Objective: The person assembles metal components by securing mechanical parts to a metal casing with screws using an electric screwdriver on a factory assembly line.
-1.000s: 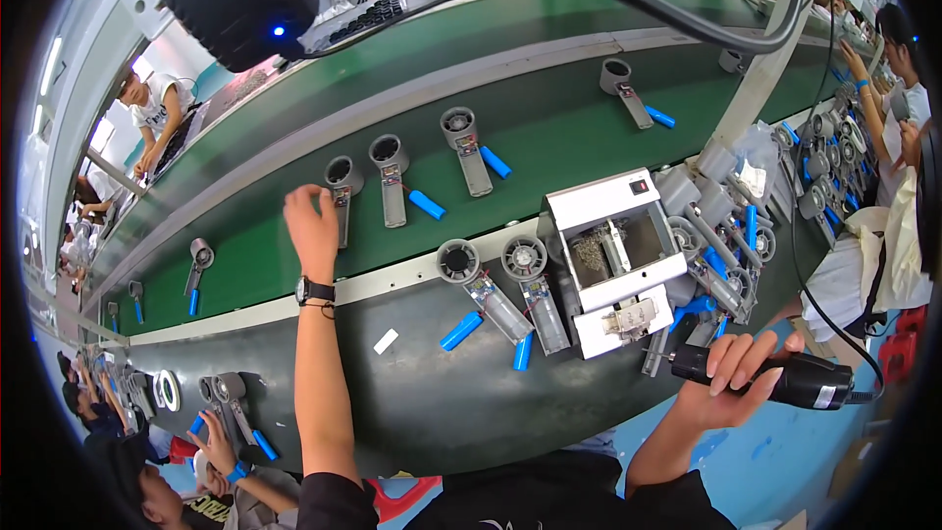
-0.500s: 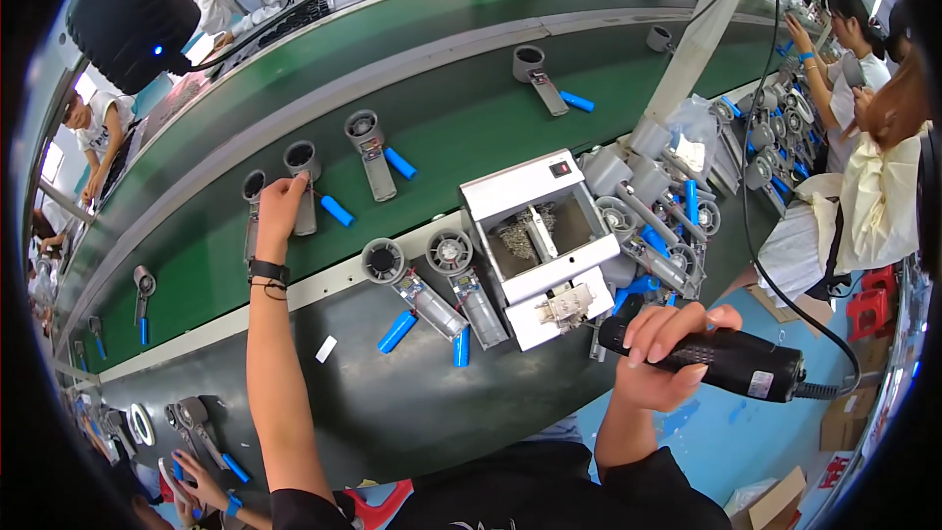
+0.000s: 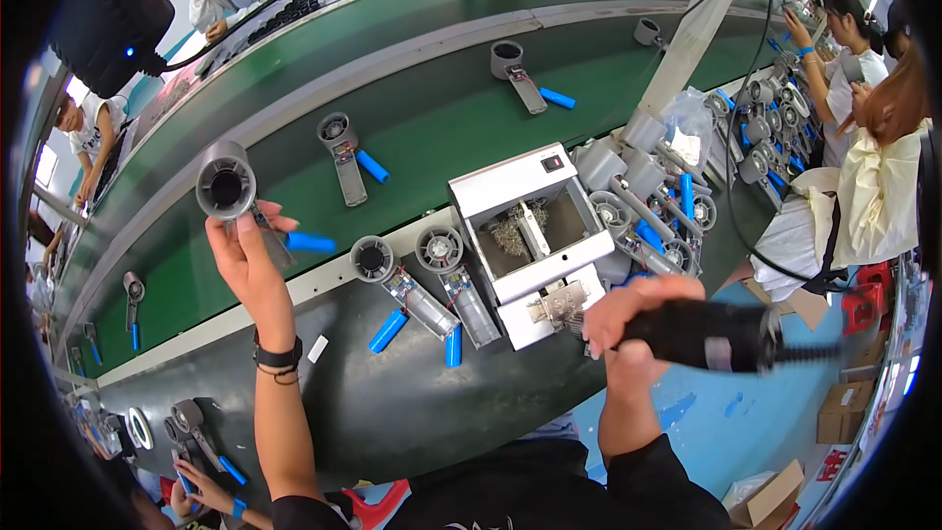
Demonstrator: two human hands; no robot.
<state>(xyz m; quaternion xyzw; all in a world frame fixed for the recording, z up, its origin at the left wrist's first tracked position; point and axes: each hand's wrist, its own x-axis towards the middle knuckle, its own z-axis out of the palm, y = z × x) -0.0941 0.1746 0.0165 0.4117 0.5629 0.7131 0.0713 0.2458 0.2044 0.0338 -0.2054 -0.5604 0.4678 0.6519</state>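
left hand (image 3: 250,270): fingers clamped on a grey fan unit (image 3: 227,180), round head up, handle partly hidden by the fingers; the unit is raised, seen over the green belt (image 3: 422,152), inward from its near edge. a blue cylinder (image 3: 310,242) juts out on the unit's right. right hand (image 3: 638,319): fingers wrapped around a black power screwdriver (image 3: 702,334), motion-blurred, cable end pointing right, at the near right edge of the dark worktable (image 3: 392,412); its tip cannot be made out. along the worktable's far edge: a white screw box (image 3: 545,273), with a pair of fan units (image 3: 456,285) just left of it and a heap of grey units (image 3: 643,175) beside its right. white slip (image 3: 317,348) lies near the left wrist.
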